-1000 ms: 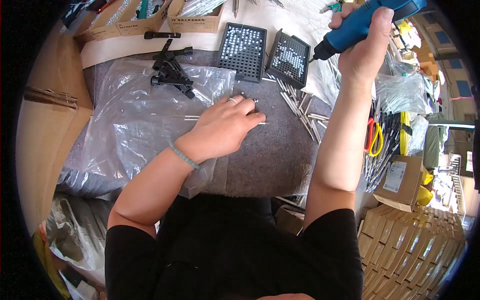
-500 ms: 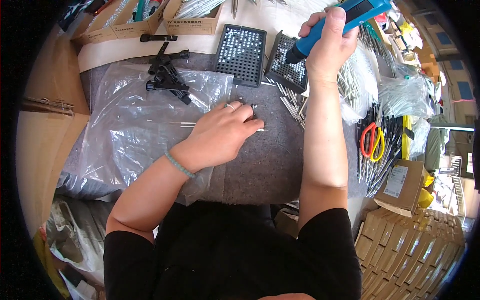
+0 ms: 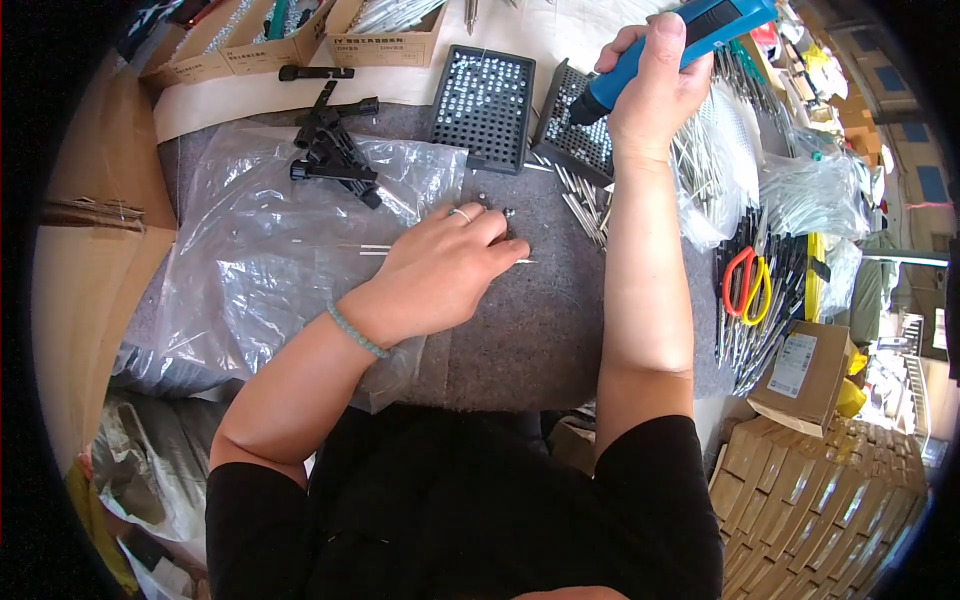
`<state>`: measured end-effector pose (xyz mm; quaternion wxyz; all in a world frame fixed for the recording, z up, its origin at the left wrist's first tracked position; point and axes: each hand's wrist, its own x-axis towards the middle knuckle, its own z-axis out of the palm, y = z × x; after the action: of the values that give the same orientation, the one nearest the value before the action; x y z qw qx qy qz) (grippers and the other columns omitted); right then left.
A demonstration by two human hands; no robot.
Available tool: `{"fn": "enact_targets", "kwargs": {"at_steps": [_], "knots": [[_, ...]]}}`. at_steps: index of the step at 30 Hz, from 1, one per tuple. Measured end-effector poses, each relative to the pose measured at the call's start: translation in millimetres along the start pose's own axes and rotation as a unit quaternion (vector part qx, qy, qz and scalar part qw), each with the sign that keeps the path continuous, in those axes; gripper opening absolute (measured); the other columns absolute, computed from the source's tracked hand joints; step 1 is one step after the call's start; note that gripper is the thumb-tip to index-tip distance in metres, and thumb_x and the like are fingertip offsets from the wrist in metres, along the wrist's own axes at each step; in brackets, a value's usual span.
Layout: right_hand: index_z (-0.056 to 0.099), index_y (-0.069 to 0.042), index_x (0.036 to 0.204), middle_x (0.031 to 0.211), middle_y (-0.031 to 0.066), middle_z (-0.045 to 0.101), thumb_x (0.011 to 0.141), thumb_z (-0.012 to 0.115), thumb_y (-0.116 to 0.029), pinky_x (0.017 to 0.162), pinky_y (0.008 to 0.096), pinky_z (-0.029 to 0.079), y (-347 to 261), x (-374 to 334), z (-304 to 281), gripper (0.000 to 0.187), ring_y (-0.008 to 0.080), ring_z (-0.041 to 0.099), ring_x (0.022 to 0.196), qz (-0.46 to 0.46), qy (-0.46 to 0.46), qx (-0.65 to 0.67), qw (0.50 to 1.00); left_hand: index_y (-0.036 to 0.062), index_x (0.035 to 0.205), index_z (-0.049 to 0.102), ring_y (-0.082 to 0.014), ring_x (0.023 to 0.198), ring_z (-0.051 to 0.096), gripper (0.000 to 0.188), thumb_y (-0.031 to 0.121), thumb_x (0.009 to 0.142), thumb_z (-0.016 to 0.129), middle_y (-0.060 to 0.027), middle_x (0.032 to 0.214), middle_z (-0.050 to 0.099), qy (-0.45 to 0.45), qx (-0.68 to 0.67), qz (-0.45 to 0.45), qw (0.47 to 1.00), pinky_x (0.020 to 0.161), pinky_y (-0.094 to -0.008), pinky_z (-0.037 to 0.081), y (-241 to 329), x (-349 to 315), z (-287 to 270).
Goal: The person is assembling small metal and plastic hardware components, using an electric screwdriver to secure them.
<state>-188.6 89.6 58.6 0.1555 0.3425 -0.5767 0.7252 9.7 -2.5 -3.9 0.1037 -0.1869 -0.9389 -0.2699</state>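
My right hand is wrapped round a blue power screwdriver. Its black nose points down into the right-hand black perforated tray, which is tilted and holds small shiny metal pieces. Beside it lies another black perforated tray, partly filled with such pieces. On the grey mat, my left hand is closed over thin pale rods; their ends show on both sides of the hand. The fingertips are partly hidden. A few small dark and shiny bits lie just beyond its knuckles.
A clear plastic bag spreads at left under black plastic parts. Cardboard trays of metal pieces line the back. At right are bundled metal rods, red-and-yellow-handled scissors and a small carton. A large carton borders the left.
Almost nothing differs. The screwdriver and my right hand have shifted very slightly left; my left hand stays in place on the rods.
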Motion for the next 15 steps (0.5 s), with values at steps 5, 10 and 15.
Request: {"fn": "enact_targets", "kwargs": {"at_steps": [5,10,15], "knots": [[0.046,-0.006,0.081,0.057,0.0030,0.049,0.091,0.054,-0.030,0.042,0.0236,0.039,-11.9,-1.2,9.7,0.028,0.0116,0.048,0.045,0.063,0.056,-0.044,0.995,0.0066,0.098,0.062,-0.0246,0.085,0.053,0.024,0.004,0.074,0.058,-0.0069,0.086,0.053,0.007,-0.007,-0.002,1.000,0.074,-0.0352,0.044,3.2,-2.7,-1.1],[0.046,-0.005,0.083,0.060,0.0037,0.051,0.091,0.054,-0.031,0.043,0.0245,0.039,-13.5,-1.7,8.5,0.028,0.0120,0.049,0.046,0.073,0.038,-0.039,0.996,0.0064,0.097,0.062,-0.0248,0.084,0.053,0.024,0.003,0.074,0.059,-0.0070,0.085,0.053,0.009,-0.009,0.005,1.000,0.074,-0.0353,0.044,2.5,-4.1,-0.1],[0.045,-0.002,0.091,0.064,0.0105,0.054,0.087,0.057,-0.039,0.043,0.0290,0.044,-35.1,-3.5,1.7,0.039,0.0192,0.053,0.048,0.041,0.039,0.046,0.997,0.0065,0.097,0.062,-0.0248,0.084,0.053,0.022,0.005,0.076,0.059,-0.0068,0.085,0.053,0.029,-0.019,0.008,0.999,0.072,-0.0354,0.045,1.5,-4.6,1.4]]}}
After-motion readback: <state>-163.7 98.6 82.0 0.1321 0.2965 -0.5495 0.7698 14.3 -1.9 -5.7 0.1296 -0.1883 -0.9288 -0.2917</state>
